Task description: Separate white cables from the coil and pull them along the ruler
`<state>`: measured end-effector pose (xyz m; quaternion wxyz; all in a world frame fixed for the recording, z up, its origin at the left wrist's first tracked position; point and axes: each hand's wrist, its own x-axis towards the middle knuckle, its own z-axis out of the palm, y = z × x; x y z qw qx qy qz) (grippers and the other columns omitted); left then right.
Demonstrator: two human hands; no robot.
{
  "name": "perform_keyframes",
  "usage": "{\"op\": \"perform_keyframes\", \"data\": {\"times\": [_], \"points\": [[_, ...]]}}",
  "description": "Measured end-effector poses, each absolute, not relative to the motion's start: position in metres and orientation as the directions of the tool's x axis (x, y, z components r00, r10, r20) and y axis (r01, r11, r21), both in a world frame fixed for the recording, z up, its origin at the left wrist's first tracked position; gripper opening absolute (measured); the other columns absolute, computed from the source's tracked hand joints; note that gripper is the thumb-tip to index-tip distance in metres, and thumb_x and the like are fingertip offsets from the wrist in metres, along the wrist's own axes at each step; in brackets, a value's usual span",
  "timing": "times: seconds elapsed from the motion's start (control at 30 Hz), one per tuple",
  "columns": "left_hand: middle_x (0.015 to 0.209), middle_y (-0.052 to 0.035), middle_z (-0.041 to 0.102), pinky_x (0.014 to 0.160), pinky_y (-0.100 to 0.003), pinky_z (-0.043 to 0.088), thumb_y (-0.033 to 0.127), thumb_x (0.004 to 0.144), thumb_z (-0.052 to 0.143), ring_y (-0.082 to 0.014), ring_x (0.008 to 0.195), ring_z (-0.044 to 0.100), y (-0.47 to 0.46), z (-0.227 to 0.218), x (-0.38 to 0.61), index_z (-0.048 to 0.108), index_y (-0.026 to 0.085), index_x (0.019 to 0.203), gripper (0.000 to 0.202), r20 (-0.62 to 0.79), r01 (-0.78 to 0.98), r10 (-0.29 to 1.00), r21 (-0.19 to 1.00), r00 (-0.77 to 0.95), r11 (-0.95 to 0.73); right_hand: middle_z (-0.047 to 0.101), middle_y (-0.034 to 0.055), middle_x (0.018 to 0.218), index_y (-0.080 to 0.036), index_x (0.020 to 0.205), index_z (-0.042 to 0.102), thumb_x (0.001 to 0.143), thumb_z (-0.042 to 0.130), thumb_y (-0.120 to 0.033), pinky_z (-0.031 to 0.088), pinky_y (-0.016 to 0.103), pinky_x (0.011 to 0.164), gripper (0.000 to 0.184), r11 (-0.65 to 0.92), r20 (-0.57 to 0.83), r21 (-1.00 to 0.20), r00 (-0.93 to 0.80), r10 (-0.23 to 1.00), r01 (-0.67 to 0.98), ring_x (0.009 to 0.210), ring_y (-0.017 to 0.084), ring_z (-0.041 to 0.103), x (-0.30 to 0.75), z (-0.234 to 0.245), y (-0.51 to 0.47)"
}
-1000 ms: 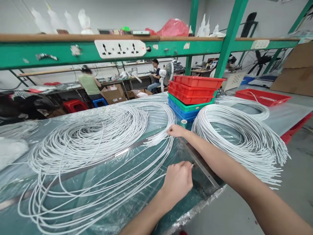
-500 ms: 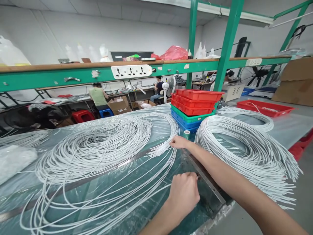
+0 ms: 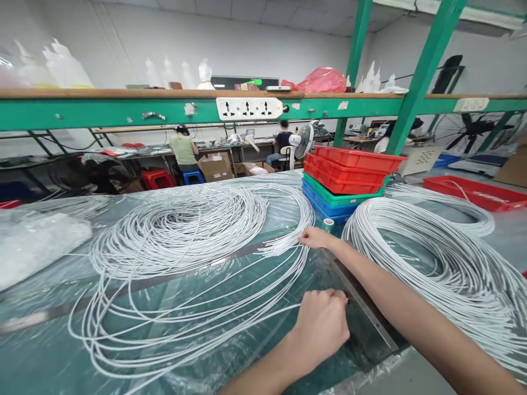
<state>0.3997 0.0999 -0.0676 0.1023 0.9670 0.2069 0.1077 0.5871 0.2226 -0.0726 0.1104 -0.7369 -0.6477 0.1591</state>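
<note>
A big loose coil of white wires (image 3: 181, 241) lies on a green table covered in clear plastic film (image 3: 230, 307). My right hand (image 3: 315, 237) reaches forward and pinches the cut ends of wires at the coil's right side. My left hand (image 3: 323, 323) is closed in a fist near the table's front edge, on the loose strands that run to it; what it grips is hidden. A metal strip (image 3: 362, 307) runs along the table just right of both hands. A second coil of white wires (image 3: 436, 258) lies to the right.
A stack of red, green and blue trays (image 3: 349, 181) stands behind my right hand, with a small tape roll (image 3: 328, 223) in front of it. A red tray (image 3: 477, 192) is at far right. A green shelf beam with a socket strip (image 3: 249, 108) spans overhead. Two people sit at a bench far behind.
The view has shifted, so everything sits further right and lower in frame. Both hands keep their hold on the wires; the left fist has moved slightly nearer.
</note>
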Motion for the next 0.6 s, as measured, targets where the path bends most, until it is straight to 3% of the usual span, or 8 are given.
{"op": "perform_keyframes", "data": {"times": [0.27, 0.6], "points": [[0.075, -0.0027, 0.066, 0.047, -0.030, 0.025, 0.020, 0.086, 0.046, -0.0182, 0.060, 0.062, 0.0984, -0.0703, 0.3990, 0.056, 0.018, 0.078, 0.013, 0.195, 0.368, 0.410, 0.217, 0.891, -0.904, 0.040, -0.0036, 0.050, -0.016, 0.056, 0.052, 0.087, 0.049, -0.026, 0.026, 0.023, 0.054, 0.033, -0.116, -0.106, -0.392, 0.081, 0.991, 0.913, 0.054, 0.010, 0.041, 0.5869, -0.0738, 0.2215], [0.078, -0.0035, 0.067, 0.048, -0.029, 0.028, 0.019, 0.086, 0.046, -0.0188, 0.063, 0.064, 0.0968, -0.0689, 0.3992, 0.056, 0.017, 0.081, 0.012, 0.179, 0.369, 0.408, 0.214, 0.896, -0.904, 0.044, -0.0029, 0.050, -0.015, 0.058, 0.056, 0.085, 0.049, -0.025, 0.027, 0.023, 0.054, 0.030, -0.123, -0.105, -0.397, 0.088, 0.991, 0.909, 0.054, 0.010, 0.042, 0.5854, -0.0712, 0.2206]]}}
